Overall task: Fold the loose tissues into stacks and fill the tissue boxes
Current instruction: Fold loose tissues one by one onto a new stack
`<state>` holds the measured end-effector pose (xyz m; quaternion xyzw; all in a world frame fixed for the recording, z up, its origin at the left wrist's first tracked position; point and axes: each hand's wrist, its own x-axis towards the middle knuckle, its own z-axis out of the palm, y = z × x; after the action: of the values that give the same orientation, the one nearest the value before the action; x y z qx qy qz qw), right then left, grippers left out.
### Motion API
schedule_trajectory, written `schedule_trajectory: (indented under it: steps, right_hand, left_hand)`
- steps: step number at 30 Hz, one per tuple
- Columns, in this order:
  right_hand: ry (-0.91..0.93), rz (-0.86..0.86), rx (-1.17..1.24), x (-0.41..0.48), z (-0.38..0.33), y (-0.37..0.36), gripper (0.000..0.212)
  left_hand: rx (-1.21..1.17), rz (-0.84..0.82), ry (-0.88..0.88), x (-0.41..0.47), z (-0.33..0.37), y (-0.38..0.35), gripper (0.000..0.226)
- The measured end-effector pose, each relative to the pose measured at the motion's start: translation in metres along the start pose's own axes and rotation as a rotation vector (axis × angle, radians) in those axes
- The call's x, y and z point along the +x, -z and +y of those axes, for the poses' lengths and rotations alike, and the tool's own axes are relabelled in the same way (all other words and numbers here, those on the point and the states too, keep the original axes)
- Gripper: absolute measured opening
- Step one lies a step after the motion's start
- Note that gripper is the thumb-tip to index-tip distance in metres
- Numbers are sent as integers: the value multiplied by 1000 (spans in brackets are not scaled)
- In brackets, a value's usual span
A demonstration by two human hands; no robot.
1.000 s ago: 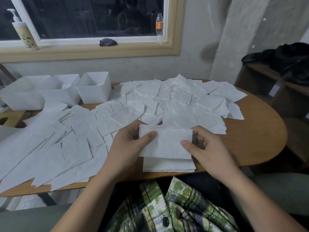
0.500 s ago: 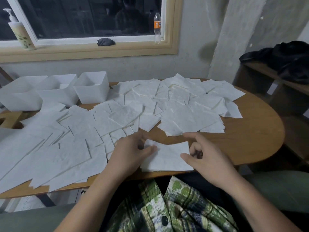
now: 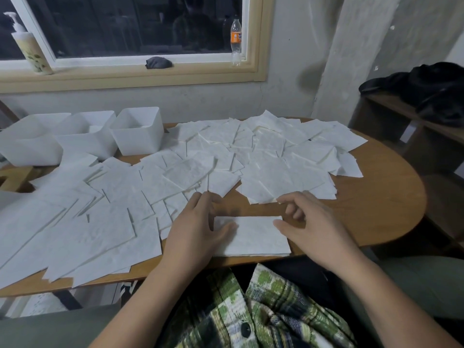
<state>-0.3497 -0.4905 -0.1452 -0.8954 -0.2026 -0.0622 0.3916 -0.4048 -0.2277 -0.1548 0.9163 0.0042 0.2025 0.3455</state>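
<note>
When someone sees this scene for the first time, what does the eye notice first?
Loose tissues cover most of the table. At the near edge a folded stack lies between the left hand and the right hand, both thumbs on it. Three white boxes stand at the far left.

Dim, flat indoor light, grainy. Window (image 3: pixel 125 23) is black w/ faint reflections. My left hand (image 3: pixel 198 229) throws a soft shadow on the table (image 3: pixel 376 209). Wide-angle bends edges; corners go soft.
</note>
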Motion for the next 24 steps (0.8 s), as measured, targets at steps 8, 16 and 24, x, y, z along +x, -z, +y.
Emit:
schedule_trajectory:
  steps: [8, 16, 24]
  right_hand:
    - [101, 69, -302, 41, 29, -9, 20]
    - [144, 89, -412, 48, 33, -19, 3]
    - [118, 182, -280, 42, 27, -11, 7]
  left_hand:
    - [60, 10, -44, -3, -3, -1, 22]
    - [67, -1, -49, -4, -5, -1, 14]
    - [2, -14, -40, -4, -3, 1, 8]
